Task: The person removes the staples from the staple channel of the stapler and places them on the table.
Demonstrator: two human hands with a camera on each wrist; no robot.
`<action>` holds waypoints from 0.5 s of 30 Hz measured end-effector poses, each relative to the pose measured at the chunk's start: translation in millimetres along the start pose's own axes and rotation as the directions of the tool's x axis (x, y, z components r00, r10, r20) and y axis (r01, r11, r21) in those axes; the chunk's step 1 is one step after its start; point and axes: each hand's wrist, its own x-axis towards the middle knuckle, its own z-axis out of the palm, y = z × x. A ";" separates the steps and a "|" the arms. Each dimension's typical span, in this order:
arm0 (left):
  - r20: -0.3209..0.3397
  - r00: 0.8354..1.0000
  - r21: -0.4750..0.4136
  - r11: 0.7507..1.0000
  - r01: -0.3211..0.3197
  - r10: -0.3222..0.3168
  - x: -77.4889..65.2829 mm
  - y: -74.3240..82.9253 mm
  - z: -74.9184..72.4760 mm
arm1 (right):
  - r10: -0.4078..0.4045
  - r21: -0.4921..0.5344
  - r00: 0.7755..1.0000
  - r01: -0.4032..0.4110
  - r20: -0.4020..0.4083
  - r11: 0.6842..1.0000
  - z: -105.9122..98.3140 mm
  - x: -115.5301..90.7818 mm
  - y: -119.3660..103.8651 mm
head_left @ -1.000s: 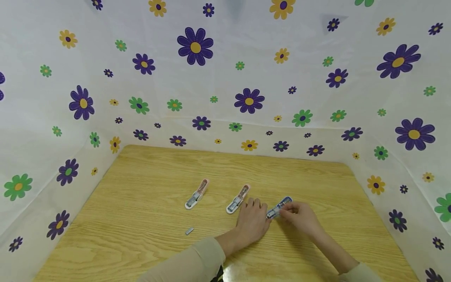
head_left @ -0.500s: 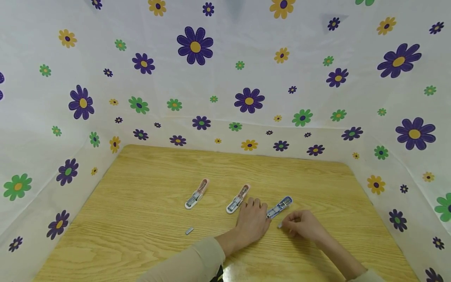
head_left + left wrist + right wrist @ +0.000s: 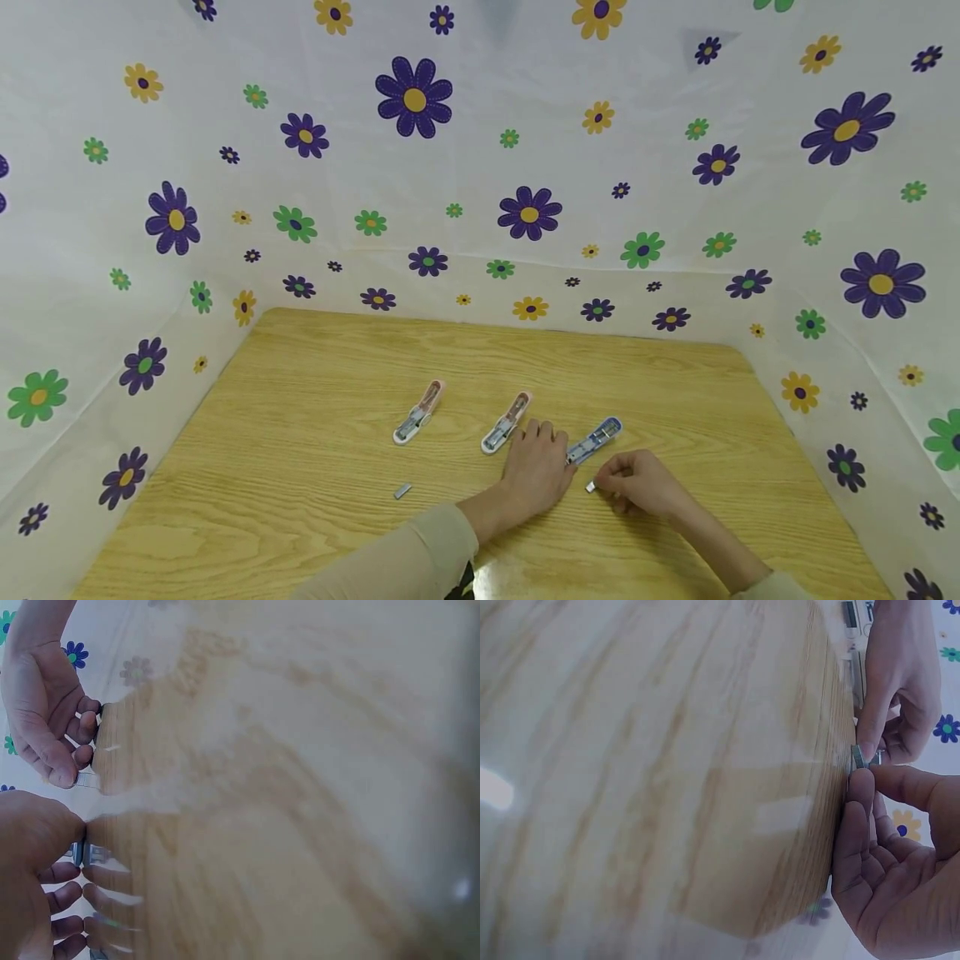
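Note:
In the head view my right hand (image 3: 643,483) pinches a short silver strip of staples (image 3: 590,487) between thumb and forefinger, low over the table. Just beyond it lies a blue stapler (image 3: 597,438), opened out with its metal tray facing up. My left hand (image 3: 537,468) rests palm down with fingers extended, its thumb at the stapler's near end. The left wrist view also shows the staples (image 3: 88,780) in the right hand's fingertips. A white and pink stapler (image 3: 507,423) lies opened out beside the left fingers.
Another opened white and pink stapler (image 3: 418,412) lies farther left. A second strip of staples (image 3: 402,491) sits alone on the wooden table (image 3: 300,450). Flower-patterned cloth (image 3: 480,167) encloses the table's back and sides.
My right hand has drawn back from the blue stapler toward the near right, with the staple strip in its fingertips. The strip has since turned slightly. My left hand has stayed in place.

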 end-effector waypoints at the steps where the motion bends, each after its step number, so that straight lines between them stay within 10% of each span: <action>1: 0.007 1.000 -0.008 1.000 0.000 0.001 0.4 -0.2 -0.3 | -0.002 0.009 1.000 0.002 0.008 1.000 -0.3 0.3 -0.1; 15: -0.010 0.996 -0.136 0.987 -0.091 0.091 -17.4 -23.0 -19.2 | -0.184 -0.274 0.958 0.120 -0.220 0.954 -18.8 -9.6 -16.3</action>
